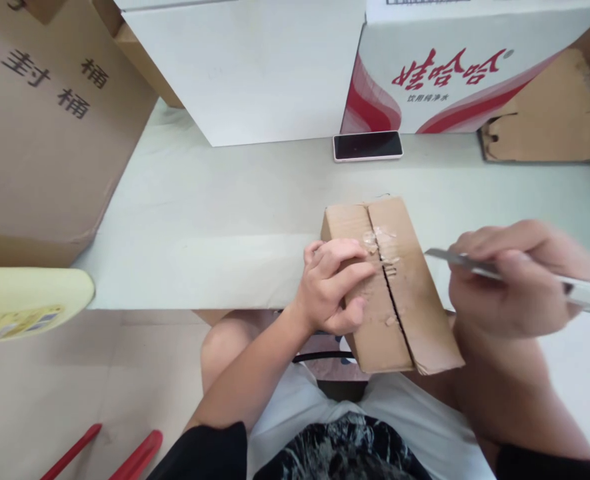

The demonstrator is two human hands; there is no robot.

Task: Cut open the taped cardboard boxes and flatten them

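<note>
A small brown cardboard box (422, 293) sits at the table's front edge, its near end jutting out over my lap. Along its top runs a dark, narrow seam between two flaps, with torn bits of clear tape (387, 243) and scuffs around it. My left hand (337, 283) grips the box from its left side, fingers bent over the left flap. To the right of the box, my right hand (519, 280) is closed around a utility knife (467, 262). Its metal blade is out and points left at the box's right edge, seemingly apart from it.
A phone (368, 145) lies at the back, before a white box (275, 73) and a red-and-white printed carton (439, 80). A large brown carton (39, 147) stands left, beside a pale yellow object (29, 293). Folded cardboard (549, 127) is at back right. Red bars (135, 457) show below.
</note>
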